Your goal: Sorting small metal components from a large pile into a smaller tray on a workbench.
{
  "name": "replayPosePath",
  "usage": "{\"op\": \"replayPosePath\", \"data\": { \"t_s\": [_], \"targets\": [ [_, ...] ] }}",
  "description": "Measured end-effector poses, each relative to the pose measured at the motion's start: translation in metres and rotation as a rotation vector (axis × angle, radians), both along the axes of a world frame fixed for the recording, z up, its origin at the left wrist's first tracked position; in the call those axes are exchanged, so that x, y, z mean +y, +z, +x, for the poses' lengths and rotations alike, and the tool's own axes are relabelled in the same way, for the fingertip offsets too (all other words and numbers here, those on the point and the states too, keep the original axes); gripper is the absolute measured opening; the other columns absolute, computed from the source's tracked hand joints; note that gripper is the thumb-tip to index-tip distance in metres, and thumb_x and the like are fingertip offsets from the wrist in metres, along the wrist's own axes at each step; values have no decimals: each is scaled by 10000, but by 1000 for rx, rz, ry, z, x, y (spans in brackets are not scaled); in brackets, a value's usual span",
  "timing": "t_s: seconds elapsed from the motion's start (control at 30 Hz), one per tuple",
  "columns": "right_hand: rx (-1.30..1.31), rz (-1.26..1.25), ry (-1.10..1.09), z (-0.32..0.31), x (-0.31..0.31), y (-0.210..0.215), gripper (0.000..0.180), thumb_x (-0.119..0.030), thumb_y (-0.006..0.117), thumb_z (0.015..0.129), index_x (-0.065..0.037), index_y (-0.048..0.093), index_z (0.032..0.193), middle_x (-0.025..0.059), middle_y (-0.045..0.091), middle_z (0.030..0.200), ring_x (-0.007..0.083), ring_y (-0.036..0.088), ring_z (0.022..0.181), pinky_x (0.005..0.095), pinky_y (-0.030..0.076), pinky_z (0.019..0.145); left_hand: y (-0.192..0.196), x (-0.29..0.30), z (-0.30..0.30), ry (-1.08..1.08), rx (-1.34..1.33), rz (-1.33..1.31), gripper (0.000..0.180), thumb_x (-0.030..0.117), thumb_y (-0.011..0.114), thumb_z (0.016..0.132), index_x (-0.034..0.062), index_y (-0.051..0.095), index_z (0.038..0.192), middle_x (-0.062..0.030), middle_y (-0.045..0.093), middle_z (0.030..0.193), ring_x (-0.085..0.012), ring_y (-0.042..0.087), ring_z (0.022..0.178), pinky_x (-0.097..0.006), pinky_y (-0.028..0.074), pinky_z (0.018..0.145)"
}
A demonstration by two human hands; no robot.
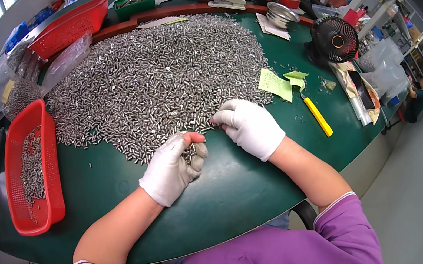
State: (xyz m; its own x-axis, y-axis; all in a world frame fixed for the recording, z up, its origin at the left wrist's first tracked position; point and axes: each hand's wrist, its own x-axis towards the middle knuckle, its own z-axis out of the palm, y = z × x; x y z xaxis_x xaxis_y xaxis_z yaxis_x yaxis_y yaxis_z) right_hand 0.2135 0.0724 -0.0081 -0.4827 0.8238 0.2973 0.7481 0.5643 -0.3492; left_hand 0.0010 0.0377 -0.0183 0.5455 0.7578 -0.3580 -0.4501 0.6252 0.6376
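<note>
A broad heap of small metal pins (159,74) covers the middle of the green table (230,184). At its near edge my left hand (173,165), in a white glove with bare fingertips showing, is curled around several of the pins. My right hand (249,126), gloved the same way, reaches in from the right with its fingers bent and thumb and forefinger close together at the heap's edge. Whether a pin sits between those fingertips is too small to tell. The two hands are a short way apart.
A red basket (56,193) with some pins stands at the left. To the right lie a yellow cutter (318,116), yellow-green paper notes (275,85), a black fan (334,40) and a phone (361,89). Farther back are another red basket (73,27) and a green tray (135,5).
</note>
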Motion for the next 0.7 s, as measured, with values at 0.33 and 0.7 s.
{"op": "replayPosePath", "data": {
  "t_s": [0.33,0.7],
  "targets": [
    [176,147,-27,10,2,16,100,-18,665,720,-83,665,796,64,615,801,252,602,735,335,491,649,0,1,0,20,6,-21,212,278,451,965,97,548,1014,-13,544,861,-109,510,724,-220,407,623],
    [-50,43,-10,4,2,6,66,-135,682,725,-106,665,782,66,601,784,272,585,756,370,481,672,-2,1,0,14,-13,-19,205,283,475,958,103,556,1011,-8,549,882,-109,525,754,-222,427,646]
  ]
}}
